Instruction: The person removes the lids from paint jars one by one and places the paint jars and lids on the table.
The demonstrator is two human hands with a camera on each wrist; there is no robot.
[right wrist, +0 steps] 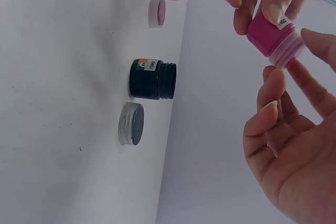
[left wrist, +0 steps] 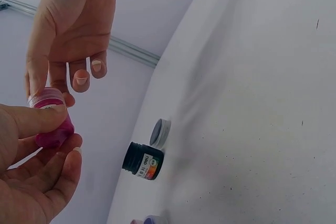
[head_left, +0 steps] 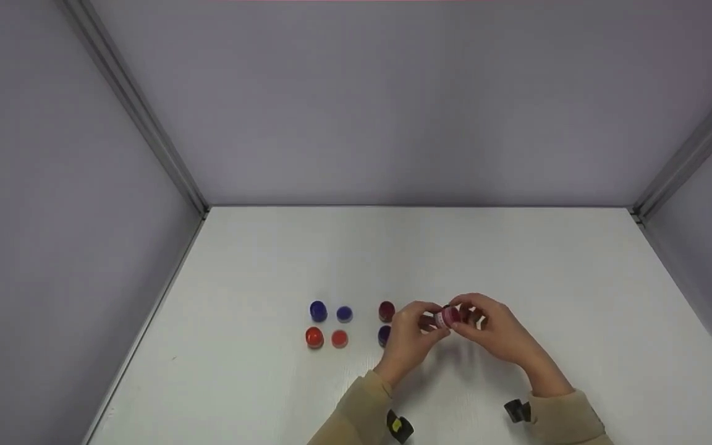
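Both hands, left hand (head_left: 408,337) and right hand (head_left: 495,330), are pinching a pink paint jar (head_left: 447,317), fingers working its lid. Left of them, two blue and two orange-red pieces (head_left: 326,326) are already lying paired; a dark jar (right wrist: 153,79) is still standing open beside its loose lid (right wrist: 131,123).

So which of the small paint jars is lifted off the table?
The pink paint jar, held up between both hands; the blue, orange and dark red jars stand on the table.

Glossy magenta plastic paint pot (right wrist: 269,34); smooth matt white tabletop (head_left: 517,259); dark glossy jar (right wrist: 152,79) with paper label.
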